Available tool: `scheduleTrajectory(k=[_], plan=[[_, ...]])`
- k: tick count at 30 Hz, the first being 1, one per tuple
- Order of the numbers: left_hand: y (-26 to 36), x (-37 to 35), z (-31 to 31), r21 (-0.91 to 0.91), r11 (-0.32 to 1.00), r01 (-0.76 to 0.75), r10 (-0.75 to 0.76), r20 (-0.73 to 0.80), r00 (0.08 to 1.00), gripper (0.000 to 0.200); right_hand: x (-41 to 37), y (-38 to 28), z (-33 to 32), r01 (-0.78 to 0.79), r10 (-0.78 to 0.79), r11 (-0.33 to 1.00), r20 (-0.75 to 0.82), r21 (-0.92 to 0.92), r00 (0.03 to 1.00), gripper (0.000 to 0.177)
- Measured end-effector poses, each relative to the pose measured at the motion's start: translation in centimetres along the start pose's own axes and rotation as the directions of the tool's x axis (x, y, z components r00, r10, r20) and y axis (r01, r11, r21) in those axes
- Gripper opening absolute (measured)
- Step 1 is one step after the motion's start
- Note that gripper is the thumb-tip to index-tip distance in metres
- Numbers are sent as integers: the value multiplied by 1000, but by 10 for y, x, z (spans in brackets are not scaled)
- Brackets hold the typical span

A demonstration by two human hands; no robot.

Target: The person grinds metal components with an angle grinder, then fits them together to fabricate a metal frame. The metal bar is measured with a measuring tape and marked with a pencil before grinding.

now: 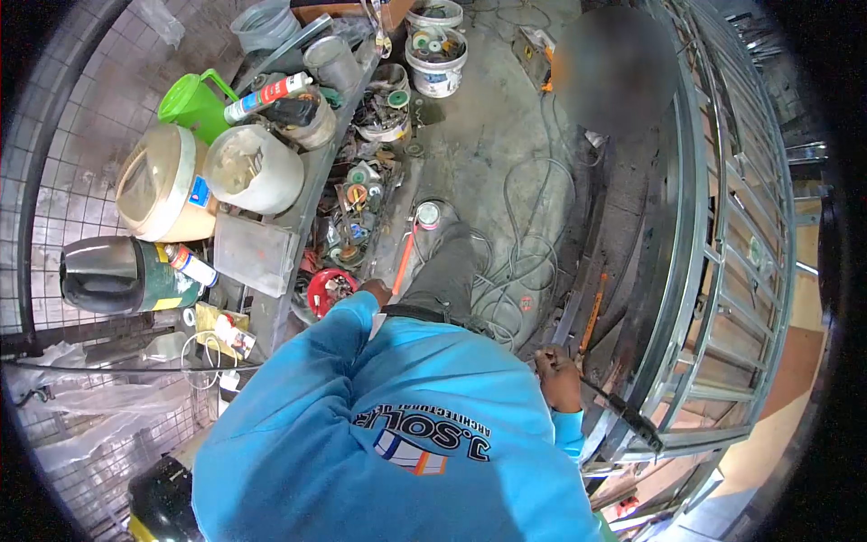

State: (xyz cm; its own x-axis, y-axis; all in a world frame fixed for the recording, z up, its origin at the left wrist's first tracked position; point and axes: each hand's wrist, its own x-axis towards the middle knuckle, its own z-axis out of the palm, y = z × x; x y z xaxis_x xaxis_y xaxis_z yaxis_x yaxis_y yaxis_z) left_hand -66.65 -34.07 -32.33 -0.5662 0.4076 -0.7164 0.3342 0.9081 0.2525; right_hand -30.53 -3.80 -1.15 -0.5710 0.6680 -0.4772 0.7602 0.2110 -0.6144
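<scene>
My left hand (377,291) is low beside my left thigh, its fingers curled and partly hidden by the blue sleeve. Right by its fingertips is the lower end of an orange-red bar (405,257); whether I grip it cannot be made out. The bar's top end lies near a small round tin (427,214) on the floor. My right hand (560,378) is closed at my right side. From it a thin dark rod with a black grip (639,423) slants down to the right. An orange strip with dark marks (592,312) lies just ahead of that hand.
On the left, a bench (312,181) carries a white bucket (262,172), a green jug (199,104) and a black-green container (126,275). Below it are scattered parts and a red bowl (330,291). Cables (515,262) coil across the floor. Metal frames (731,226) stand on the right.
</scene>
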Motion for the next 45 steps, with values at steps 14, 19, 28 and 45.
scheduleTrajectory(k=[14,19,28,45], plan=[[124,154,-85,193,951,-243,153,390,908,39,234,-56,-92,119,-137,979,-103,-163,985,23],[192,260,-166,-87,993,-84,99,186,978,46,325,-153,-145,-42,42,998,-1,-37,999,24],[234,322,-333,65,988,-142,134,124,983,43,439,-261,-187,67,-66,988,13,-142,998,27],[229,365,-318,-4,974,228,-221,228,948,52,637,-316,-263,335,-311,920,144,-202,939,22]])
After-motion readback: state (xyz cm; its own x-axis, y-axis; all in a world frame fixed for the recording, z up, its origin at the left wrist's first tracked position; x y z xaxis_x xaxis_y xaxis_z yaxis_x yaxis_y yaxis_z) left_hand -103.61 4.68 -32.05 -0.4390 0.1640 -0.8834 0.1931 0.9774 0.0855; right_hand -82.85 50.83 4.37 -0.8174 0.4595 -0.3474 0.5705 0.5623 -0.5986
